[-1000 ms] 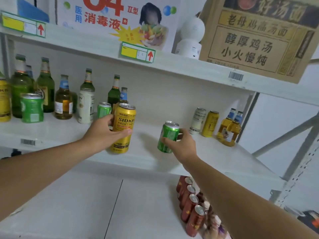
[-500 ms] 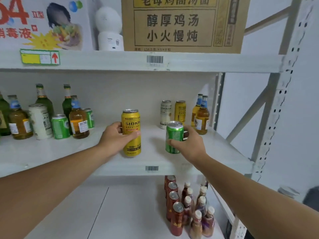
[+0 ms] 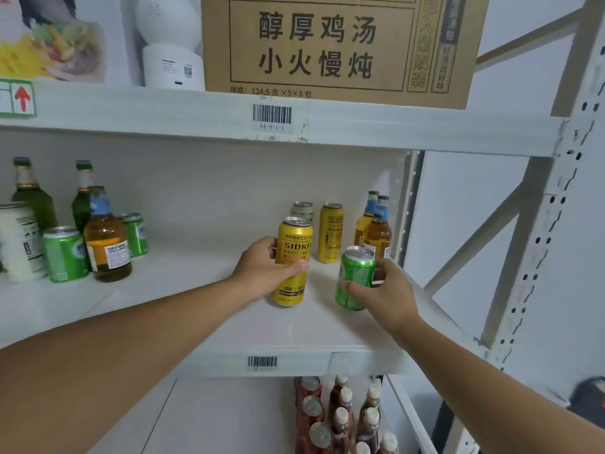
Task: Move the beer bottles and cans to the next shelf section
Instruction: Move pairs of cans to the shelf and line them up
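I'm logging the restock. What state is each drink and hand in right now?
Left hand: grip around the tall yellow can, upright.
Right hand: grip on the green can, tilted.
Yellow can at the back: standing on the shelf.
Two amber bottles: upright, capped.
Left group of bottles and cans: upright, not yet moved.
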A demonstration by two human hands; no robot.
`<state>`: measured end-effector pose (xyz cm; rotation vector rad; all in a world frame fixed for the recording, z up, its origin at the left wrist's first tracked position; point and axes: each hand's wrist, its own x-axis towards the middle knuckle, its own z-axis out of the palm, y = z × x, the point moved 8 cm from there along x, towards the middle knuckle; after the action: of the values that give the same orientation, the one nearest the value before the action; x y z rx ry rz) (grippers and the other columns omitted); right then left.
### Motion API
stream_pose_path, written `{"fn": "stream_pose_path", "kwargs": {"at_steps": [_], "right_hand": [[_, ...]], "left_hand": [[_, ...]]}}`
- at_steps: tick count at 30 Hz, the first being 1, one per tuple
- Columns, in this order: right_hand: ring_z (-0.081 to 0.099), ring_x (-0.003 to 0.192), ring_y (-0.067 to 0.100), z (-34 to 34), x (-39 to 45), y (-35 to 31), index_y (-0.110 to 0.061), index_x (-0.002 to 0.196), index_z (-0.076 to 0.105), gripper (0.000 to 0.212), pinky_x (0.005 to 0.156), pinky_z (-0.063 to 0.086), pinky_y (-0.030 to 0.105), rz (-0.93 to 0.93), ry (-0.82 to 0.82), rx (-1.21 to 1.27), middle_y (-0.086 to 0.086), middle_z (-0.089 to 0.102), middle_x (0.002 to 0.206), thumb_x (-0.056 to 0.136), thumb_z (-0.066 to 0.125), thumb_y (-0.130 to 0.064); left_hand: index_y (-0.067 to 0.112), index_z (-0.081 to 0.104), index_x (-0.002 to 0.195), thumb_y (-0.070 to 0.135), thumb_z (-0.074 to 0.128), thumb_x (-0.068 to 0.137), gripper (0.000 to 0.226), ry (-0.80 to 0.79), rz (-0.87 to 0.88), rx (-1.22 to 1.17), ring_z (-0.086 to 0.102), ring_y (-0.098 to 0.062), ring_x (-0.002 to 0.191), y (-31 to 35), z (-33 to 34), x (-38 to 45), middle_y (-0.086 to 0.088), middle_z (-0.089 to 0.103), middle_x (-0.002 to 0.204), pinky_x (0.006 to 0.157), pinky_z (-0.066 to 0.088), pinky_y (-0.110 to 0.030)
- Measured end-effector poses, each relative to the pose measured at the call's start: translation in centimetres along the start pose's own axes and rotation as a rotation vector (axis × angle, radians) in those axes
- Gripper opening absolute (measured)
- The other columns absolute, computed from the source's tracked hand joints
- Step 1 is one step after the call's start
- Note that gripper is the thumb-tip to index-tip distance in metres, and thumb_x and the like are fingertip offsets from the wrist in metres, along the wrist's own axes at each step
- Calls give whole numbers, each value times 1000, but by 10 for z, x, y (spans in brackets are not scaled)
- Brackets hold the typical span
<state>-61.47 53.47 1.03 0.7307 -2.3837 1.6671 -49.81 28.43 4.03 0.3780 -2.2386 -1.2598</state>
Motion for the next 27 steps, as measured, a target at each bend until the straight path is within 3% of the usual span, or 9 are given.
{"fn": "stream_pose_path", "kwargs": {"at_steps": [3,8,13,17,23,27], "right_hand": [[71,101,12,-11,8,5,-28,131,61,64,87,64,41,36,33,-28,-10,70,111,77,94,-37],[70,97,8,-32,20,10,-23,133,61,66,72,58,27,66,110,-57,-8,71,111,77,95,-36],[69,102,10,-41,31,19,-23,134,61,67,72,57,24,65,116,-61,-8,70,114,78,95,-35],[72,101,13,-44,42,22,-25,134,61,68,73,60,27,58,112,-56,-10,69,112,76,96,-37],[72,98,10,-40,56,27,-23,131,63,64,74,62,26,34,60,-29,-8,72,109,77,96,-32],[71,95,7,-39,59,32,-25,132,61,63,71,58,22,20,21,-37,-11,71,108,78,95,-30]], "left_hand": [[28,69,123,44,95,79,53,-31,27,-26,69,-9,115,-5,23,26,10,75,120,90,54,-27],[31,69,124,53,94,75,59,-91,53,-62,71,-13,115,-13,63,65,9,75,124,103,59,-41],[25,69,133,42,90,87,54,-115,41,-118,70,-17,117,-10,95,82,7,74,126,103,56,-38],[26,73,129,47,91,83,54,-69,-2,-28,73,-21,114,-9,106,99,4,77,125,104,59,-44],[24,64,113,57,94,73,60,64,-96,59,71,-19,99,-10,113,118,7,73,107,89,60,-36],[25,63,114,54,95,72,60,113,-116,52,73,-22,106,-8,121,122,2,76,118,93,61,-39]]}}
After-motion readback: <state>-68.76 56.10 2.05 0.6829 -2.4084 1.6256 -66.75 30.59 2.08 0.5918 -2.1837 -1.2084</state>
